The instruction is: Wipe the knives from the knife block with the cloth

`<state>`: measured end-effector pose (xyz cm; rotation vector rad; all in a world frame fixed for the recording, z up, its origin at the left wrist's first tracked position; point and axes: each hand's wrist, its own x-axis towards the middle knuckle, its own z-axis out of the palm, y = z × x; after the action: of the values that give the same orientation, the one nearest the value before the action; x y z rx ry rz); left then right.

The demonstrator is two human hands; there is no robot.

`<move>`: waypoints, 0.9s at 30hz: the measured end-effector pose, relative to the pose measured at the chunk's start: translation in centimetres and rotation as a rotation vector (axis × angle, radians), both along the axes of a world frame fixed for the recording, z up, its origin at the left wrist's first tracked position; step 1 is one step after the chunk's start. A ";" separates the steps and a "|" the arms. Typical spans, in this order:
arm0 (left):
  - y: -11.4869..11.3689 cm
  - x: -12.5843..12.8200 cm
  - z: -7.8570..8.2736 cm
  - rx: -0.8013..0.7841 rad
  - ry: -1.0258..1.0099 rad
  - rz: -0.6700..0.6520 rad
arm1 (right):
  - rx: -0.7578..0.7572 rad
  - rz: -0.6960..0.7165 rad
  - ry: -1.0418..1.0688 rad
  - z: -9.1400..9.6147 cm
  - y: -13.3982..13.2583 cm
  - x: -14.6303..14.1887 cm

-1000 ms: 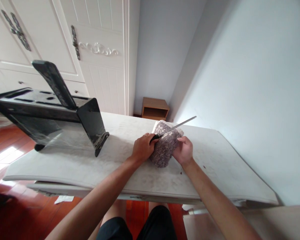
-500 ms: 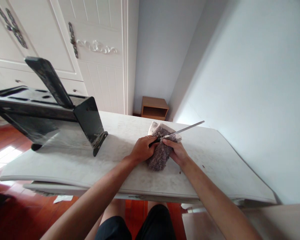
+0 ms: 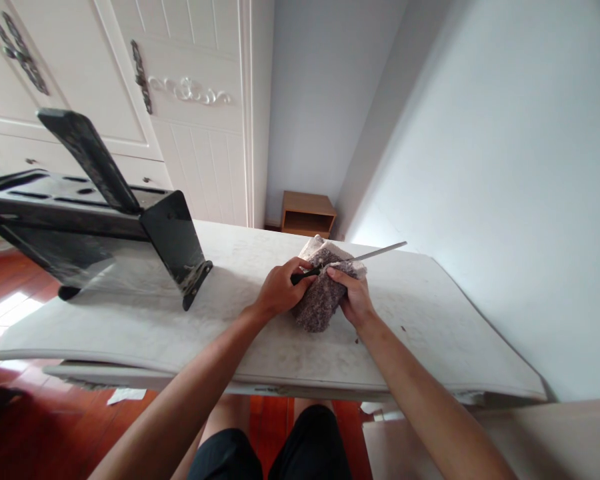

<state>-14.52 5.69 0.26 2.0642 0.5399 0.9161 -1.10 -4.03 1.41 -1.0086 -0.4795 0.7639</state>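
My left hand is closed round the black handle of a knife. Its slim metal blade points right and away from me, seen almost edge-on. A fluffy grey-purple and whitish cloth is folded about the blade near the handle and hides that part. My right hand grips the cloth, thumb on top, pinching it against the blade. Both hands are just above the pale tabletop.
A black knife rack with clear sides and a thick black handle rising from it stands on the left of the table. Small dark crumbs lie at right. Behind are a white cupboard, a brown box shelf and a wall.
The cloth has lifted and shifted slightly round the blade, and the left fingers have loosened a little on the handle. The whole view has moved slightly.
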 end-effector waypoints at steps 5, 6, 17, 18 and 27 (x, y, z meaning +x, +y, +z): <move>0.3 -0.2 0.6 -0.170 -0.005 -0.115 | 0.015 0.014 -0.027 -0.2 -0.1 0.1; 0.4 -0.3 0.7 -0.235 0.007 -0.156 | 0.013 0.021 -0.033 -0.3 -0.1 0.2; 1.8 -1.8 2.0 -0.739 0.157 -0.535 | 0.070 0.088 -0.096 -0.1 -0.6 0.3; 1.9 -1.8 1.9 -0.733 0.168 -0.538 | 0.058 0.078 -0.078 -0.1 -0.6 0.2; 1.7 -1.2 1.4 -0.727 0.219 -0.464 | 0.013 -0.055 0.104 0.0 -0.1 1.2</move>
<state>-15.69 7.39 1.69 1.5165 0.3984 0.1687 0.13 -4.17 1.39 -0.9606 -0.3651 0.7592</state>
